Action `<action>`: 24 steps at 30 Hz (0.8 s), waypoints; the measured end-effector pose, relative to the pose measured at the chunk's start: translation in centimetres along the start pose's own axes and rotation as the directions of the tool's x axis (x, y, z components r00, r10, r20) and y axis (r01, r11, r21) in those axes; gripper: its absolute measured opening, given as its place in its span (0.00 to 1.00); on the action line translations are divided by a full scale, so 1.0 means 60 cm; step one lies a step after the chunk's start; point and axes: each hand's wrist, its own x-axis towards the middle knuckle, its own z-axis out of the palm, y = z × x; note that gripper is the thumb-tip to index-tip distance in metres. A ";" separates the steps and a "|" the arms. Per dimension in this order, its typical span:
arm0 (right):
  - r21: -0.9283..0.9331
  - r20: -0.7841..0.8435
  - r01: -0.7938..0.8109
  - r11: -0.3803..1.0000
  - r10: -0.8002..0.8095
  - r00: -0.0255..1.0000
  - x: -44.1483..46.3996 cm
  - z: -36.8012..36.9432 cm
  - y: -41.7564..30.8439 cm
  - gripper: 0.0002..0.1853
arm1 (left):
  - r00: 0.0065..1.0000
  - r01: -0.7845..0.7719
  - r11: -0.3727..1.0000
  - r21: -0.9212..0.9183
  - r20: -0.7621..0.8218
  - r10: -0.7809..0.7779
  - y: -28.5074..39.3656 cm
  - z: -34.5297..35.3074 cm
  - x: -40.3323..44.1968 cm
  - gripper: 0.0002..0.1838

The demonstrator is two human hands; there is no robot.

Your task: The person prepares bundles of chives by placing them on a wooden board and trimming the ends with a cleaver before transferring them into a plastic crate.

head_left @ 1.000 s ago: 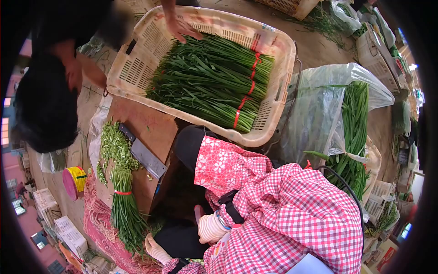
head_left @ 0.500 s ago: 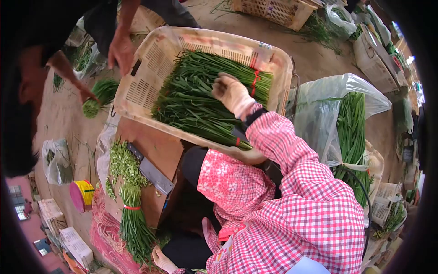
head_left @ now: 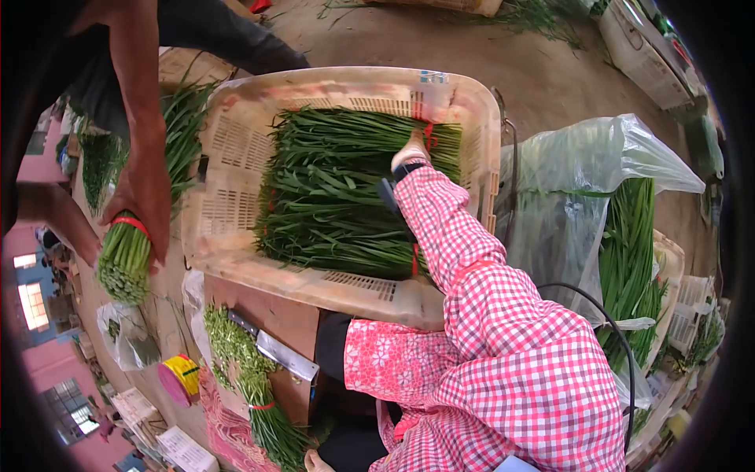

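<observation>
My right hand [head_left: 412,153], in a pale glove, reaches into a large plastic crate [head_left: 330,297] and touches a bundle of long green leafy stalks [head_left: 346,122] near its red tie. Its fingers are hidden. Several such bundles lie side by side in the crate. Only a small part of my left hand [head_left: 317,462] shows at the bottom edge, near the leaf ends of another tied bundle [head_left: 271,429] on the board. Its fingers are mostly cut off. A cleaver [head_left: 287,358] lies beside the chopped stalk ends [head_left: 228,338].
At left, another person's hands [head_left: 145,197] hold a red-tied bundle [head_left: 124,263] beside the crate. A clear plastic bag [head_left: 558,212] with more stalks stands at right. A roll of yellow and pink tape [head_left: 179,381] sits left of the board [head_left: 271,303].
My right hand has moved up to the bundle's red tie. My left hand has slipped mostly out of view. The other person now holds a tied bundle closer to the crate.
</observation>
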 end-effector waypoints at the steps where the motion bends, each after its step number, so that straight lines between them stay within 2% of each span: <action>1: 0.019 0.002 0.010 1.000 -0.010 1.000 0.005 0.012 0.000 0.46 | 1.000 0.004 1.000 0.021 0.003 -0.004 0.001 0.003 0.005 0.17; 2: 0.037 0.002 0.022 0.999 -0.022 1.000 0.009 0.024 -0.001 0.46 | 0.998 0.013 0.983 0.184 -0.070 0.000 -0.017 0.010 0.018 0.16; 5: 0.088 0.007 0.015 0.996 -0.015 1.000 0.023 0.049 0.001 0.46 | 0.997 0.019 0.982 0.188 -0.076 -0.004 0.002 0.014 0.016 0.16; 13: 0.229 0.048 -0.025 0.973 0.014 0.999 0.060 0.054 0.025 0.46 | 0.992 -0.106 0.984 0.146 -0.059 0.116 0.014 -0.020 0.043 0.15; 15: 0.264 0.034 0.019 0.964 -0.029 0.999 0.079 0.049 0.034 0.46 | 0.981 -0.173 0.978 0.116 -0.069 0.181 0.028 -0.023 0.044 0.15; 17: 0.349 -0.026 0.169 0.922 -0.171 0.985 0.148 0.047 0.064 0.46 | 0.968 -0.230 0.969 0.092 -0.079 0.238 0.042 -0.013 0.050 0.15; 18: 0.358 -0.042 0.270 0.894 -0.274 0.961 0.165 0.039 0.081 0.46 | 0.957 -0.268 0.961 0.075 -0.092 0.274 0.058 -0.002 0.046 0.15; 19: -0.038 -0.007 0.362 0.931 -0.363 0.932 -0.046 0.002 0.040 0.45 | 0.940 -0.317 0.947 0.051 -0.114 0.321 0.083 0.011 0.039 0.15; 21: -0.079 0.106 0.595 0.800 -0.587 0.803 -0.090 -0.024 0.054 0.45 | 0.894 -0.422 0.907 0.004 -0.161 0.417 0.108 0.012 0.021 0.15; 22: 0.161 0.286 0.657 0.736 -0.672 0.683 -0.112 -0.039 0.059 0.45 | 0.868 -0.471 0.882 -0.013 -0.185 0.461 0.120 0.014 0.017 0.15; 23: 0.195 0.354 0.658 0.728 -0.677 0.645 -0.146 -0.050 0.055 0.41 | 0.865 -0.472 0.881 -0.031 -0.207 0.456 0.149 0.013 0.001 0.15; 24: 0.293 0.430 0.669 0.683 -0.719 0.546 -0.173 -0.057 0.054 0.40 | 0.832 -0.529 0.849 -0.016 -0.211 0.514 0.202 0.008 -0.022 0.15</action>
